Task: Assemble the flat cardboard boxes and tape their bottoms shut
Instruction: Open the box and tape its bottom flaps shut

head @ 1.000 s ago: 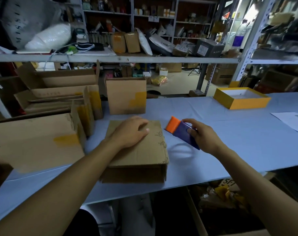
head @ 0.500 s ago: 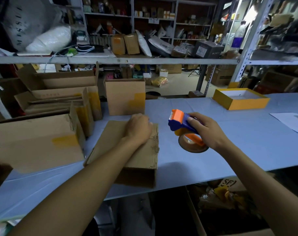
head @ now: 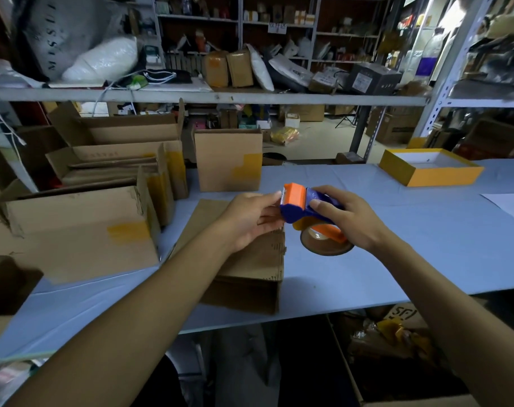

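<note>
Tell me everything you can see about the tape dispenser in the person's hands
The tape dispenser is a handheld tape gun that looks plastic, with a blue body, an orange front guard with a toothed cutter edge, and a roll of brown tape below. It is held above the blue table, beside the box. The right hand grips its handle; the left hand has its fingertips at the front end.
</note>
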`<state>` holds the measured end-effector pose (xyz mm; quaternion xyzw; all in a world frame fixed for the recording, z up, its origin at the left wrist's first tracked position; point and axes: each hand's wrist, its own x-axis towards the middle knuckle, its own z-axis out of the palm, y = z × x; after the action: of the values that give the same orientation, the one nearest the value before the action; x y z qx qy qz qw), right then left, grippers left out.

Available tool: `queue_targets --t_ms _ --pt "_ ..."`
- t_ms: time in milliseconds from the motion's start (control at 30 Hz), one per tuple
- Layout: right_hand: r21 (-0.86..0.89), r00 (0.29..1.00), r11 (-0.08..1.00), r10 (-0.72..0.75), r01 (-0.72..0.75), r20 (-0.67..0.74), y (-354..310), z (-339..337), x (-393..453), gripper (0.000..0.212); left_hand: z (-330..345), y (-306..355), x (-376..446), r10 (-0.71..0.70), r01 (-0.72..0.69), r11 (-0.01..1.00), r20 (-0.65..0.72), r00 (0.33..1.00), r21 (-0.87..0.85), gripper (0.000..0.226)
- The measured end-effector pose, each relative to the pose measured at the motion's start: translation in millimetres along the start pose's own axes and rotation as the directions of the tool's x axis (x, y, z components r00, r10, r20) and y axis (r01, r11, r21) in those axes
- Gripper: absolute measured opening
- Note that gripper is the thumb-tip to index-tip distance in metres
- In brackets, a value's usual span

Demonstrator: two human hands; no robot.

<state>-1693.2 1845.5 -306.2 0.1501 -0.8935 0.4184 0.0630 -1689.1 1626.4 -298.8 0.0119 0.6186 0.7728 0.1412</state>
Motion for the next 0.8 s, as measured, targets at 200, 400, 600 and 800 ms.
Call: queue_targets --t_ms 200,400,600,800 --pt "0.014 0.999 1.0 -0.013 0.013 0.044 -5 4 -4 0.043 -10 4 -6 -0.058 0.055 0.996 -0.039 0.998 -0.07 0.011" --pt "-0.026 0.993 0.999 -0.019 0.022 0.114 -9 7 -5 0.061 -12 6 -8 -0.141 0.134 0.98 -0.038 0.989 -0.147 0.009" --pt "-0.017 0.99 0.998 -0.051 0.054 0.133 -5 6 -5 0.066 -15 5 -9 -0.158 0.155 0.987 -0.094 0.983 -0.04 0.009" --pt "-0.109 0.991 0.987 -0.114 0.122 0.073 -27 0 3 0.068 -10 23 -3 -0.096 0.131 0.971 -0.175 0.98 0.202 0.03"
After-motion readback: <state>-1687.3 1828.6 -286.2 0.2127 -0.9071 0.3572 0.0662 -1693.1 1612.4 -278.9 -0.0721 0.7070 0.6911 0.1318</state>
